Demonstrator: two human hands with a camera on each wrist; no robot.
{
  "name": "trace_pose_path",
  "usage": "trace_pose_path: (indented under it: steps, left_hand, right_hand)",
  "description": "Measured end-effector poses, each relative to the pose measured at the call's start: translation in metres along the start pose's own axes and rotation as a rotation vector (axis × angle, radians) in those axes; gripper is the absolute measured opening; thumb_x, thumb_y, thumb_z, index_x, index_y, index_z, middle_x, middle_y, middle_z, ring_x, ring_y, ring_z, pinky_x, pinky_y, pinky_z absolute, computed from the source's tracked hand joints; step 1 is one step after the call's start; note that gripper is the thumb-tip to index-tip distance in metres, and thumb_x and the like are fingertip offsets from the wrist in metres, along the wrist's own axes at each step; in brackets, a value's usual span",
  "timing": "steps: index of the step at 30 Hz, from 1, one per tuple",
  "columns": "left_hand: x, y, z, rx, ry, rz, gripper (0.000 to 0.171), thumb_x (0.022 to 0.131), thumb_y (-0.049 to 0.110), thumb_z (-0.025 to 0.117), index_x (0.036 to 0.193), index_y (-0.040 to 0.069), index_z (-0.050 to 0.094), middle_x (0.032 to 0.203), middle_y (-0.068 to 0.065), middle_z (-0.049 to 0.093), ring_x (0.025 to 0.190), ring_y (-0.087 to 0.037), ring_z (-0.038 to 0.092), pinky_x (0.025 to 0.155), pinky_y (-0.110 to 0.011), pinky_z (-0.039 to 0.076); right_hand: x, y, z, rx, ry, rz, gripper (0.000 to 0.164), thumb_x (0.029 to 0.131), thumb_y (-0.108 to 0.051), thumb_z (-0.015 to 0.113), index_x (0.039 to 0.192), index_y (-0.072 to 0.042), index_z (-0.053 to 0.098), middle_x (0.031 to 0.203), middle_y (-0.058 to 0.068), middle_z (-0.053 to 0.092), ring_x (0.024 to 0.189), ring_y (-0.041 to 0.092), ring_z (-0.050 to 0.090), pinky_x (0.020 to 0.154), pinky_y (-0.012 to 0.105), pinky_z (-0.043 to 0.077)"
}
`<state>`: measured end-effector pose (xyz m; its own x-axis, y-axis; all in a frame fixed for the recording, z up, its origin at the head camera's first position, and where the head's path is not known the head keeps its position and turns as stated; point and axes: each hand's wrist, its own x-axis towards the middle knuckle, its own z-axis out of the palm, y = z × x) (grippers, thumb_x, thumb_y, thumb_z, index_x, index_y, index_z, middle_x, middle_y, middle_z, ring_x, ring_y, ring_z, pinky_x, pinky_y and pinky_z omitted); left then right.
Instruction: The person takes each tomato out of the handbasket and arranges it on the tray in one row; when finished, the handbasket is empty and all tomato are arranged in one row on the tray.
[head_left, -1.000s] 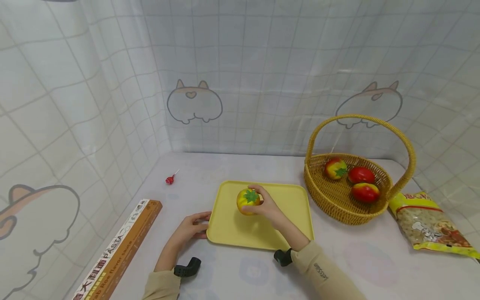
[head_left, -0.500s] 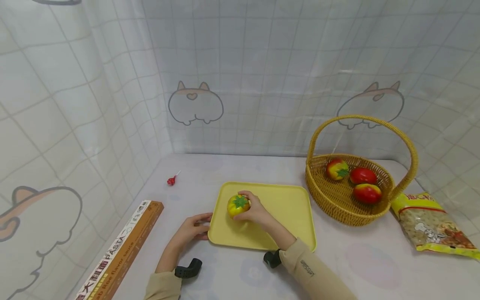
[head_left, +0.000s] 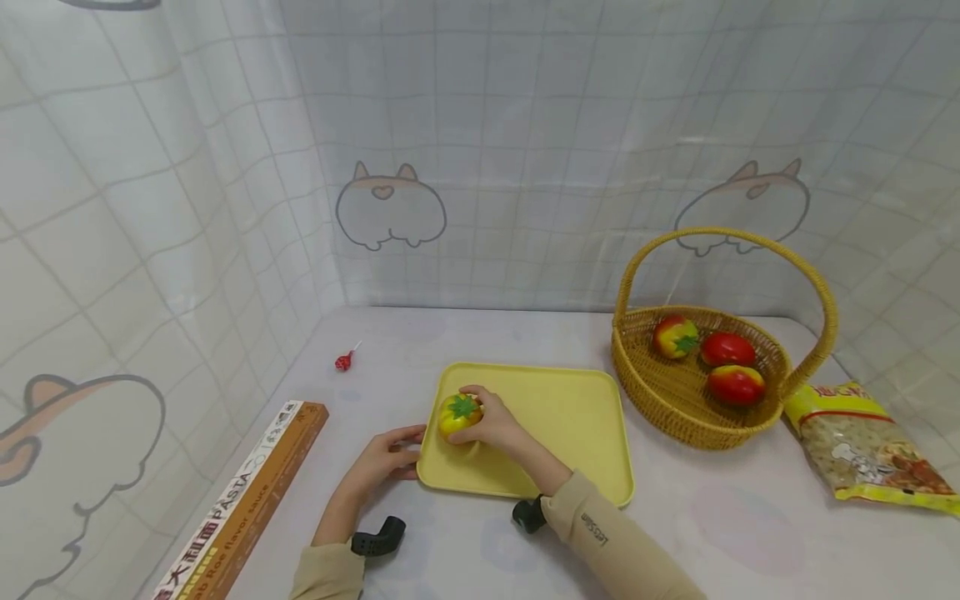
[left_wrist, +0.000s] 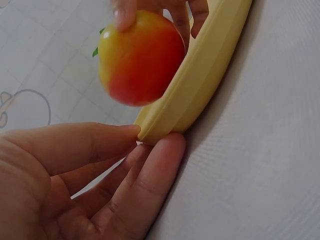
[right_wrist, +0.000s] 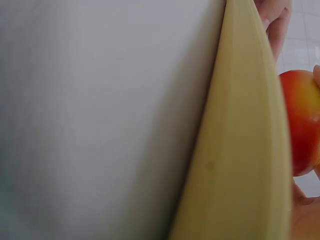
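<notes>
My right hand (head_left: 497,427) holds a yellow-and-red toy fruit (head_left: 458,417) with a green leafy cap, thumb and fingers on its sides. It is over the left end of a shallow yellow tray (head_left: 555,433). The left wrist view shows the fruit's (left_wrist: 142,62) red underside close above the tray rim (left_wrist: 195,95). At the tray's left edge, my left hand (head_left: 381,460) pinches the rim between its fingers. In the right wrist view the tray's side wall (right_wrist: 235,150) fills the middle and partly hides the fruit (right_wrist: 299,125).
A wicker basket (head_left: 641,392) with a tall handle stands at the right, holding three red-and-yellow toy fruits. Beside it lies a pasta bag (head_left: 870,450). At the left are a long pasta box (head_left: 247,500) and a red lollipop (head_left: 343,362). A tiled-pattern curtain (head_left: 525,167) closes the back.
My right hand has carried the toy fruit left across the tray, from near its middle to its left end, and slightly lower in view. The left hand stays at the rim.
</notes>
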<state>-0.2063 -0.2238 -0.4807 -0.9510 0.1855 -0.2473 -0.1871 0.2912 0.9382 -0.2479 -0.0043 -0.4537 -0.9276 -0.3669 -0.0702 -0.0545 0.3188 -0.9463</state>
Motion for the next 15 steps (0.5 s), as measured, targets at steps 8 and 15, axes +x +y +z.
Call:
trace_pose_path:
  steps: [8,15]
  left_hand:
    - [-0.0025,0.0028,-0.0001,0.001,-0.008,0.001,0.053,0.084,0.010,0.061,0.133,-0.002,0.045,0.125,-0.021,0.050,0.081,-0.018,0.061,0.071,-0.031,0.056]
    - [-0.0024,0.0043,-0.0006,0.010,-0.016,-0.004,0.053,0.085,0.011,0.061,0.134,-0.002,0.044,0.125,-0.022,0.050,0.082,-0.017,0.061,0.072,-0.031,0.056]
  right_hand:
    - [0.0025,-0.0011,0.0090,-0.026,0.029,-0.010,0.088,0.065,-0.012,0.083,0.138,-0.008,0.035,0.126,0.019,0.043,0.110,0.030,0.046,0.099,0.044,0.039]
    - [-0.0007,-0.0031,0.0081,-0.044,0.031,-0.016,0.090,0.064,-0.014,0.084,0.138,-0.009,0.035,0.126,0.019,0.041,0.112,0.031,0.044,0.098,0.044,0.040]
